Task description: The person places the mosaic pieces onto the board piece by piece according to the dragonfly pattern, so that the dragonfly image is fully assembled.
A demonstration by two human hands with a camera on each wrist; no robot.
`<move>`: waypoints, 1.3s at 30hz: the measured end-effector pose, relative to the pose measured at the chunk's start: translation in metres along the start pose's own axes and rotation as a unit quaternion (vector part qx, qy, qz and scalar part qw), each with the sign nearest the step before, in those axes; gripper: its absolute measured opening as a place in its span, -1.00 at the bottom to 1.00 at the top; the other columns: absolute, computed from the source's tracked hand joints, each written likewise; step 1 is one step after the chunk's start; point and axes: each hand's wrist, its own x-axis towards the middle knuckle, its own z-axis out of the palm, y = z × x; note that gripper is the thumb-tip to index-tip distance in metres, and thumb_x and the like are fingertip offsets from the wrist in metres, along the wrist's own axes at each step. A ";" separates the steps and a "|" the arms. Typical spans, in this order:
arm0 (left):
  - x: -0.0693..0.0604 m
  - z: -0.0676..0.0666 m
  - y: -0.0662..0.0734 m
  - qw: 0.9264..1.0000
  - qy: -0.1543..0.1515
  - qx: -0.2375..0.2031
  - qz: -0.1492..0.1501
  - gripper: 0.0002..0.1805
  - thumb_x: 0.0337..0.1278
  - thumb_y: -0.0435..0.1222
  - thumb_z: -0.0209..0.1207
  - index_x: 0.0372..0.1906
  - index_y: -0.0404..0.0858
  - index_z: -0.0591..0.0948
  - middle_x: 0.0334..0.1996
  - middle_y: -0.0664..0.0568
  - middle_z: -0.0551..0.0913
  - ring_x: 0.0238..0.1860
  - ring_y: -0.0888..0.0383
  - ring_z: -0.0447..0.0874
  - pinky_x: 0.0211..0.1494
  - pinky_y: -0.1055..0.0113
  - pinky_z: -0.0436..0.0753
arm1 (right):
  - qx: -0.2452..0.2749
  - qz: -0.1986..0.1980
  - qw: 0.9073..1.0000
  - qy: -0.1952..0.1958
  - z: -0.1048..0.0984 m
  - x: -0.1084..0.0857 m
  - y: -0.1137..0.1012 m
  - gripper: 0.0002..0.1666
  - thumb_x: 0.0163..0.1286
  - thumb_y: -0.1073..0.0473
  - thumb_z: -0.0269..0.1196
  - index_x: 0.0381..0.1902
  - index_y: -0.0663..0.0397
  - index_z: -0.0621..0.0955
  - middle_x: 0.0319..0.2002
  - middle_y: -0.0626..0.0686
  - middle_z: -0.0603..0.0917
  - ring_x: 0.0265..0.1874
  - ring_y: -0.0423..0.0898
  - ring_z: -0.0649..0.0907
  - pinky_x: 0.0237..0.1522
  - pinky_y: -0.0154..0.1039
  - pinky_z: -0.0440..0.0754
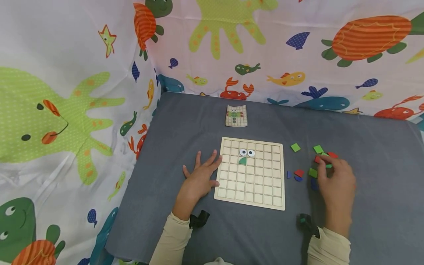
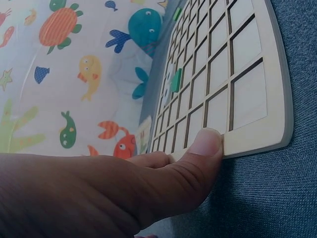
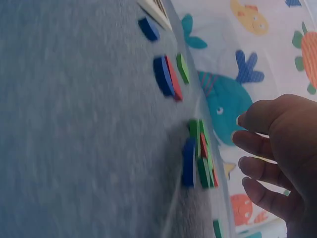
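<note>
A wooden grid board (image 1: 250,187) lies on the grey cloth. Two round eye pieces (image 1: 247,152) and a green quarter-round piece (image 1: 243,161) sit in its upper cells. My left hand (image 1: 200,180) is spread at the board's left edge; in the left wrist view its thumb (image 2: 205,144) touches the rim. Over a loose cluster of green, red and blue pieces hovers my right hand (image 1: 338,184), its fingers slightly bent. The right wrist view shows nothing between those fingers, which are apart from the green pieces (image 3: 203,171) and a blue piece (image 3: 188,162).
A small pattern card (image 1: 236,116) lies behind the board. Between board and cluster are a green square (image 1: 295,147), a red piece (image 1: 299,173) and two small blue pieces. Printed sea-animal fabric (image 1: 212,70) hangs behind and at the left.
</note>
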 end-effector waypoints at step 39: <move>0.000 0.002 -0.002 1.000 0.008 -0.007 0.007 0.05 0.18 -0.16 0.44 0.71 0.17 0.15 0.72 0.29 -0.12 0.72 -0.14 -0.51 0.44 -0.69 -0.32 | -0.060 0.056 0.985 -0.151 -0.018 -0.007 0.029 -0.47 0.51 0.01 0.35 0.27 0.25 0.65 0.18 0.39 0.55 -0.01 0.30 0.56 -0.04 0.32 0.51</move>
